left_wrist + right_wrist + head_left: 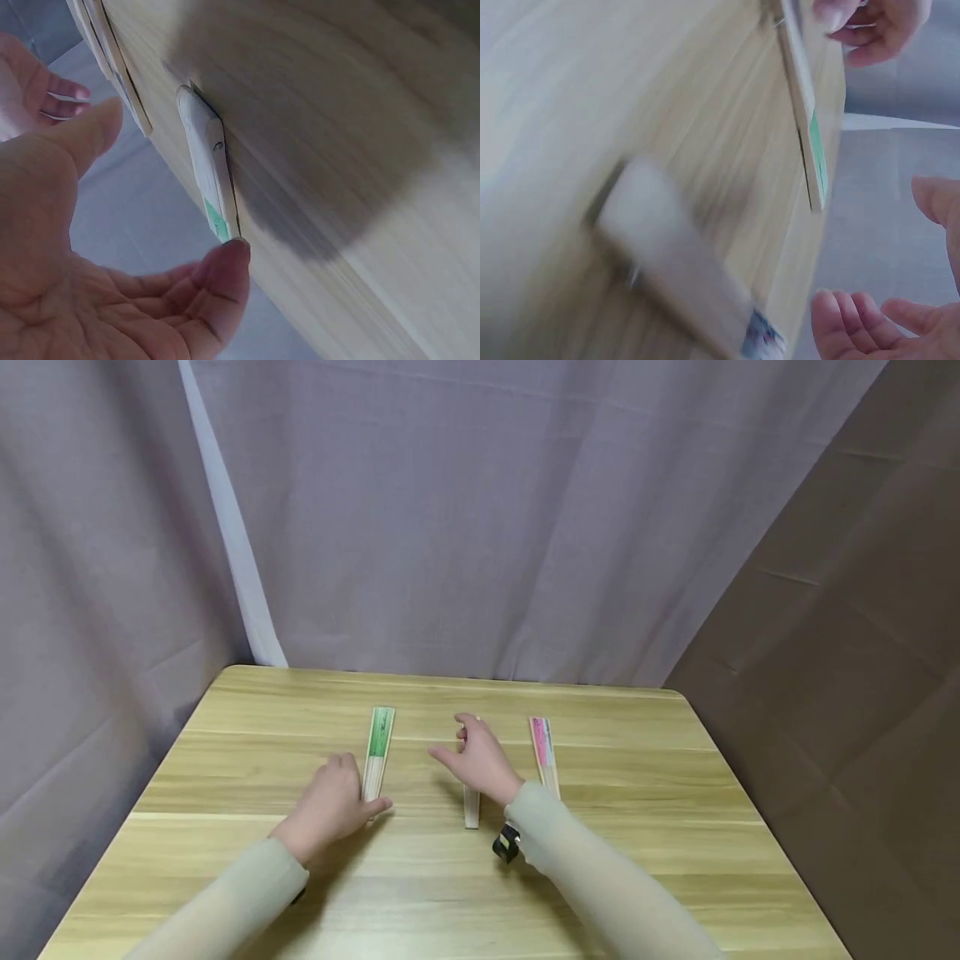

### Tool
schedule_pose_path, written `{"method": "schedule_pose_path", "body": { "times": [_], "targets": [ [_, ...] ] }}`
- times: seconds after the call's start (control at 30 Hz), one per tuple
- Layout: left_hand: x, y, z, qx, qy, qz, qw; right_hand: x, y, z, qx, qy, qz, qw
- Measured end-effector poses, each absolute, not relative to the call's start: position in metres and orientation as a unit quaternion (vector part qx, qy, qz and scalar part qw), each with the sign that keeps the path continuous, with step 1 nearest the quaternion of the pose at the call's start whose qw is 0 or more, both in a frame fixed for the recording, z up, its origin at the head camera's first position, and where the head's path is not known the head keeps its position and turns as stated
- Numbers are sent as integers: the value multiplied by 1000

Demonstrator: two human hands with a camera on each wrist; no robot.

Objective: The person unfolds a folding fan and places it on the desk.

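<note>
Lying just beside the left fingers (pixel 348 766): green folded fan (pixel 378 750)

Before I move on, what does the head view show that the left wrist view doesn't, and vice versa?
Only the head view shows the pink-and-blue print on the slim wooden folded fan at right, and the small black device near the right hand.
Only the left wrist view shows the small round rivet near one end of the slim green-and-pale wooden folded fan.
Both show that green-and-pale fan, the left hand, the right hand, the light wood-grain table and the grey-mauve cloth curtain.
</note>
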State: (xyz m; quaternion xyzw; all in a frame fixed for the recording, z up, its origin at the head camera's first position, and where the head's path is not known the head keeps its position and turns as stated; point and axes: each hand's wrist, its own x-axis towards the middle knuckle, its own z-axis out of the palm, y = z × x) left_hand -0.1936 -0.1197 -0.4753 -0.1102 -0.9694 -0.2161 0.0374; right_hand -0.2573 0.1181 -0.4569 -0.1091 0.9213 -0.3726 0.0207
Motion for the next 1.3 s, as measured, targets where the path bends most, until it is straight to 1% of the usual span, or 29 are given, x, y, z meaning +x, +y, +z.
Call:
{"method": "schedule_pose_path", "body": {
  "times": [0.2,0.33,0.53,0.7,0.97,1.1,1.3],
  "targets": [
    [-202,-116,-478,-88,-960,-266,-26,-264,99,-462,-83,900,-419,90],
    [-204,-116,-481,-73,-955,-282,-51,-266,89,-466,-67,889,-436,122],
    [-206,-115,-482,-83,-959,-265,-52,-266,77,-475,-39,869,-468,155],
    [-207,-113,-482,-86,-960,-259,-58,-267,72,-480,-37,864,-473,169],
    [-206,-112,-482,-82,-963,-252,-47,-269,62,-482,-27,831,-518,203],
    [-205,-112,-481,-78,-962,-257,-50,-271,59,-483,-14,818,-535,209],
    [-202,-112,-482,-78,-958,-266,-70,-271,54,-482,0,801,-559,214]
  ]
}}
